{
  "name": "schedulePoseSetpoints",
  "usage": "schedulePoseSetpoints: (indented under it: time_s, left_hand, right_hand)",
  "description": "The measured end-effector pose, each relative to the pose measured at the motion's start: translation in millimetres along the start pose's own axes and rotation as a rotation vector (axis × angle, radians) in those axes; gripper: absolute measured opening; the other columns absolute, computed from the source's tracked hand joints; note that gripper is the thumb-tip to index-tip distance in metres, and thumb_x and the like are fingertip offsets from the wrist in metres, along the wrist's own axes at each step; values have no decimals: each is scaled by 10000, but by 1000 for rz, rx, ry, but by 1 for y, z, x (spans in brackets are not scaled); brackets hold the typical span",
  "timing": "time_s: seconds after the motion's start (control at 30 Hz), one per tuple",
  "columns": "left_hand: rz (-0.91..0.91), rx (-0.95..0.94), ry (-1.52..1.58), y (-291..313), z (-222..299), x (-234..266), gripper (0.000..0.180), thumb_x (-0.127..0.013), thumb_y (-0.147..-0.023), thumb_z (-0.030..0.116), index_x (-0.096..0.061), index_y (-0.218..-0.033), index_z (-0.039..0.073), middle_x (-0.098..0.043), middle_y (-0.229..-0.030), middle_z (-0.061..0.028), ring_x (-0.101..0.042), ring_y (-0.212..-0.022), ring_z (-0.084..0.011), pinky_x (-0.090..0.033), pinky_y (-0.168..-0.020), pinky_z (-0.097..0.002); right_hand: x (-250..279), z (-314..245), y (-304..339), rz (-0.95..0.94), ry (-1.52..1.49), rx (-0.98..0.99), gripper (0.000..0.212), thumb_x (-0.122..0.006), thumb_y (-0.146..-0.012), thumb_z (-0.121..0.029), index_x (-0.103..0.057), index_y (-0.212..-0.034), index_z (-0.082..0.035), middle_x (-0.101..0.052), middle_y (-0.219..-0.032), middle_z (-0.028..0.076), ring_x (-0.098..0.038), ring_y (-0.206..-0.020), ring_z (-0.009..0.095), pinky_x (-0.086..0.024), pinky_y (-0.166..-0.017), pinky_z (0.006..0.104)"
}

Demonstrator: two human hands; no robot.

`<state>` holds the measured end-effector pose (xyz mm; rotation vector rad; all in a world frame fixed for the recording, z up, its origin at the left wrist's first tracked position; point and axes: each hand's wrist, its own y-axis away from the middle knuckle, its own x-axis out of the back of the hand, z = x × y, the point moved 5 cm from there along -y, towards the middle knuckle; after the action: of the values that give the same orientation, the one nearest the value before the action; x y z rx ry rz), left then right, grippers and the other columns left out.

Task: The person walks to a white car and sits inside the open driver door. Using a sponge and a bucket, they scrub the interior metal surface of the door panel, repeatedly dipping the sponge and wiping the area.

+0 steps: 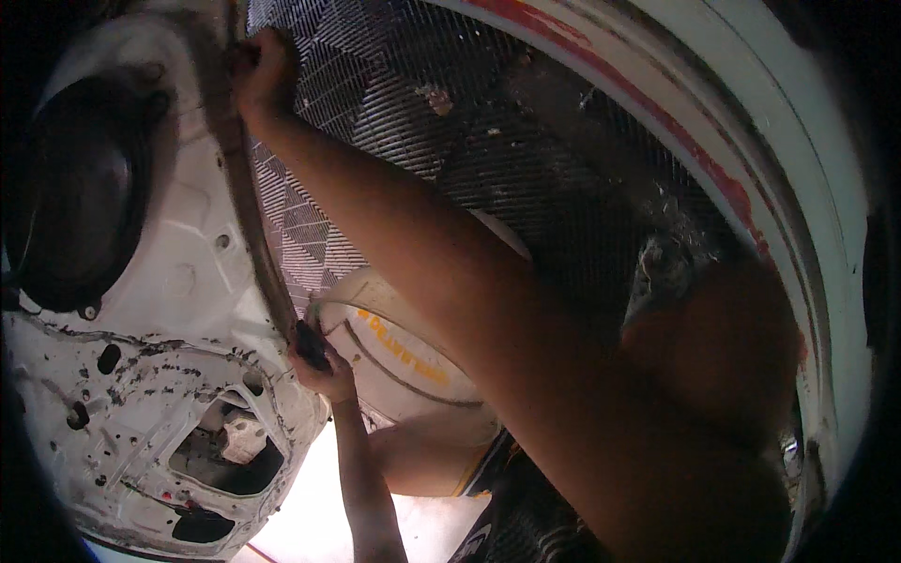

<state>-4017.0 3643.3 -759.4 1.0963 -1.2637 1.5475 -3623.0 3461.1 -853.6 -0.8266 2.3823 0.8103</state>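
A white car door (188, 281) with its inner side bare fills the left of the head view. My right arm reaches up and across to the far part of the door's edge. There my right hand (266, 75) is closed, its fingers curled at the edge; what they grip is too dark to tell. Lower along the same edge, my left hand (326, 373) is closed around a small black block-like piece (312, 345), which lies against the door edge. A dark brownish strip (258, 235) runs along that edge between my two hands.
A round black speaker-like part (89, 192) is fixed in the door, above ragged cutouts (230, 446). A pale bucket (422, 352) with yellow print stands beside my bent leg (427, 455). Patterned floor tiles (375, 84) lie beyond. A curved, red-streaked car body edge (694, 145) arches at the right.
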Motion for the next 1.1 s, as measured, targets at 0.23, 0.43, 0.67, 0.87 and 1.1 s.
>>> schedulePoseSetpoints:
  time_s: [0.23, 0.43, 0.67, 0.87, 1.1]
  left_hand:
    - [27, -86, -73, -7, 5, 3, 625, -632, -970, 474, -539, -1243, -80, -624, -1035, -215, -639, -854, -327, -528, -758, -396]
    - [44, -56, -74, 0, -5, -1, 640, -622, -979, 496, -513, -1253, -72, -611, -1009, -192, -629, -823, -278, -535, -733, -374]
    - [96, -109, -13, -2, 10, -3, 659, -605, -964, 489, -542, -1240, -106, -642, -1074, -280, -673, -917, -436, -553, -778, -470]
    - [26, -33, -21, -5, 8, 3, 739, -578, -954, 591, -544, -1218, -98, -648, -1052, -262, -676, -914, -429, -556, -767, -469]
    - [27, -89, -18, 2, -10, 2, 605, -631, -976, 417, -526, -1278, -97, -643, -1122, -250, -661, -968, -400, -531, -849, -457]
  right_hand:
    - [60, 13, 111, -446, 309, -5, 125, -721, -790, 11, -632, -866, -33, -591, -887, 161, -609, -822, 369, -489, -726, 442]
    - [25, 5, 28, -31, 186, 121, 84, -709, -841, -18, -636, -877, -1, -635, -871, 153, -617, -810, 289, -493, -734, 407]
    - [-17, -20, -62, 12, 75, 118, 109, -746, -838, -46, -688, -919, 0, -708, -849, 125, -680, -773, 247, -523, -728, 379]
    - [7, -12, 1, -295, 216, 197, 130, -733, -784, -11, -701, -907, -35, -637, -865, 148, -643, -814, 353, -512, -709, 441]
    - [5, -18, -4, -136, 170, 246, 136, -751, -791, -31, -716, -921, -42, -643, -853, 138, -647, -813, 329, -511, -728, 434]
